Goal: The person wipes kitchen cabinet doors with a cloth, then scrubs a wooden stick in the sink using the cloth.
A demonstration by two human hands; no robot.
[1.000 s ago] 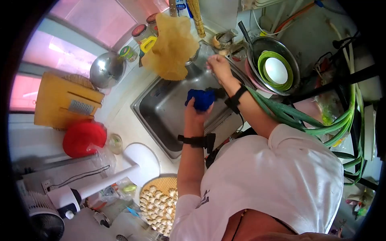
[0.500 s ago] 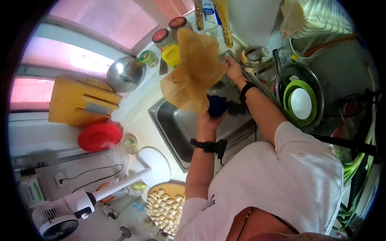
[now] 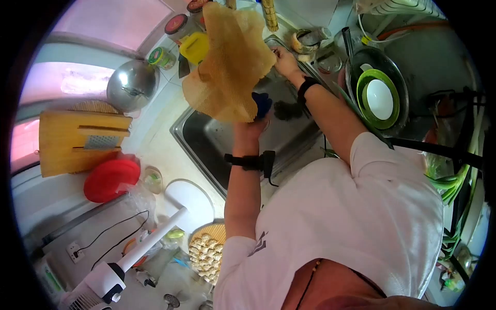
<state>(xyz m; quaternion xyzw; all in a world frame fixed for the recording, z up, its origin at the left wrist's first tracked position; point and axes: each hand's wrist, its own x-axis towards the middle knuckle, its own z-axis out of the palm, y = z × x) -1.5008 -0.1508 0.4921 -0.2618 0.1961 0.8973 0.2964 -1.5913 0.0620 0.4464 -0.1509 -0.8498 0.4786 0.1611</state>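
We note the left hand (image 3: 250,130) clasping a blue cloth (image 3: 263,105) above the sink (image 3: 207,144), presumably so drips land there. Brown mesh (image 3: 227,67) overlaps it; right hand (image 3: 285,62) beside mesh, grip we cannot tell.

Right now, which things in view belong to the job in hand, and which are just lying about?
Likely in the job:
- blue cloth, in the left hand
- sink, below it; right hand near its far edge
- tan mesh sheet, partly hiding the cloth; less sure

Apparently lying about:
- wooden board
- green bowl
- dumplings
- fan
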